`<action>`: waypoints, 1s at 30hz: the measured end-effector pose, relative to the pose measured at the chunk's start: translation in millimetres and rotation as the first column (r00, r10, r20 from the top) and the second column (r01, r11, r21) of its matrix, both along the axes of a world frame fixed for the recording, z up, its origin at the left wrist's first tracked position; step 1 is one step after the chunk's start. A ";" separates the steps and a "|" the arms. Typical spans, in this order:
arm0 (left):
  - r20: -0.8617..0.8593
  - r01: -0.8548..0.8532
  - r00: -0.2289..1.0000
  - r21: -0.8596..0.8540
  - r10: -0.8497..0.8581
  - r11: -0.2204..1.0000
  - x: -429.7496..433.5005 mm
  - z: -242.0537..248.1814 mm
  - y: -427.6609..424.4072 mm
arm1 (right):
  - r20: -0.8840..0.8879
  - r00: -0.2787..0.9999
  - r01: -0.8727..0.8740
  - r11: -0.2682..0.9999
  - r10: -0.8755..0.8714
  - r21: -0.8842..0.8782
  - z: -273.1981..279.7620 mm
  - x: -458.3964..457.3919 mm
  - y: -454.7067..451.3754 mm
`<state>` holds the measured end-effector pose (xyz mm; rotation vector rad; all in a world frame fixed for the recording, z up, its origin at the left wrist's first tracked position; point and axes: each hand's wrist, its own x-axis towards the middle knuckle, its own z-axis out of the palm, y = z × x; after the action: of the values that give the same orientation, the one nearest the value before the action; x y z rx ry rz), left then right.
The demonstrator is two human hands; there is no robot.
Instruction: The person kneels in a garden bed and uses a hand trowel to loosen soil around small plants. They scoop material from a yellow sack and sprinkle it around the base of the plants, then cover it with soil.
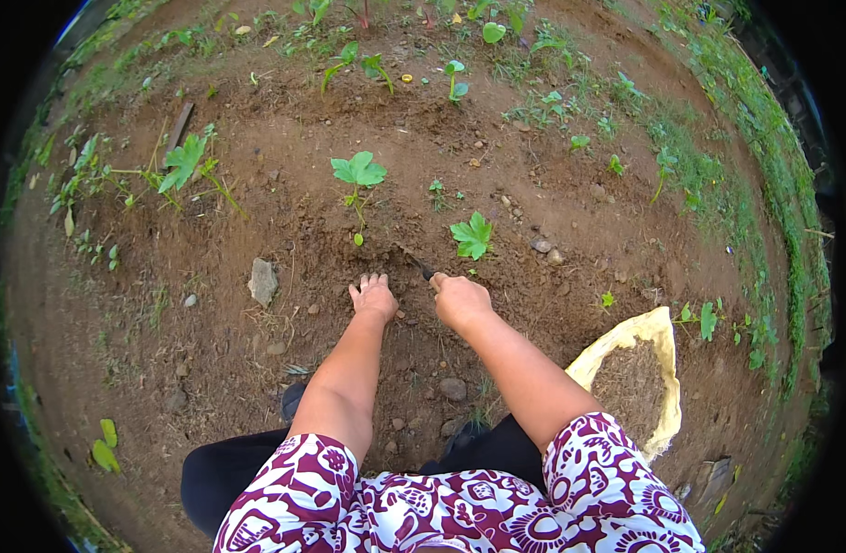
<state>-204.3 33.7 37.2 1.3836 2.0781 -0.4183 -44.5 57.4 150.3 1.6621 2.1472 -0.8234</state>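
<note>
My right hand (pixel 462 301) grips the dark handle of a bladed hand tool (pixel 427 271). Its tip points forward and left, down at the loosened brown soil (pixel 395 257), and the exact shape of the blade is hard to make out against the dirt. Palm down on the ground, my left hand (pixel 374 296) rests with its fingers apart, holding nothing that I can see. Just beyond it stands a small seedling with a lobed leaf (pixel 359 170). A second lobed-leaf seedling (pixel 472 236) grows ahead of my right hand.
A sack (pixel 661 332) with a pale yellow rim stands by my right elbow, dry plant matter inside. A flat grey stone (pixel 263 282) lies to the left. Larger plants (pixel 185 162) and a strip of wood (pixel 181 126) are farther left. Grass (pixel 775 166) borders the right side.
</note>
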 end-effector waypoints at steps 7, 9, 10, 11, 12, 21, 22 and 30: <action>0.011 -0.033 0.999 0.025 0.033 0.999 2.9 -5.7 1.3 | -0.108 0.993 -0.038 0.997 0.045 0.068 14.6 8.0 -5.0; 0.002 -0.038 0.999 0.041 0.038 0.998 4.2 -7.2 3.6 | -0.063 0.997 -0.039 0.997 0.044 0.072 14.4 9.9 2.8; 0.000 -0.034 0.999 0.048 0.034 0.998 5.3 -8.1 3.2 | -0.056 0.998 -0.022 0.996 0.027 0.086 11.6 9.7 5.1; -0.008 -0.030 1.000 0.062 0.030 0.998 6.1 -8.7 3.8 | -0.059 0.998 -0.007 0.994 0.013 0.112 7.7 9.0 7.3; -0.016 -0.026 1.000 0.076 0.027 0.997 6.4 -9.3 4.6 | -0.054 0.998 -0.007 0.994 0.013 0.109 2.3 7.1 8.1; 0.032 0.043 0.999 0.034 -0.044 0.998 8.9 -2.9 11.6 | 0.092 0.992 -0.099 0.985 0.086 0.145 -17.1 1.0 -2.5; 0.045 0.043 0.998 0.029 -0.044 0.999 9.3 -1.1 11.5 | 0.076 0.993 -0.098 0.985 0.088 0.140 -13.7 3.5 2.1; 0.014 0.086 0.996 0.078 -0.087 0.993 1.0 10.6 12.0 | 0.014 0.999 -0.036 0.987 0.034 0.155 -26.6 -11.1 13.6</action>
<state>-203.3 45.7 47.8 1.5215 2.0450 -0.3632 -55.5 71.0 123.7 1.6922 2.2775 -0.6491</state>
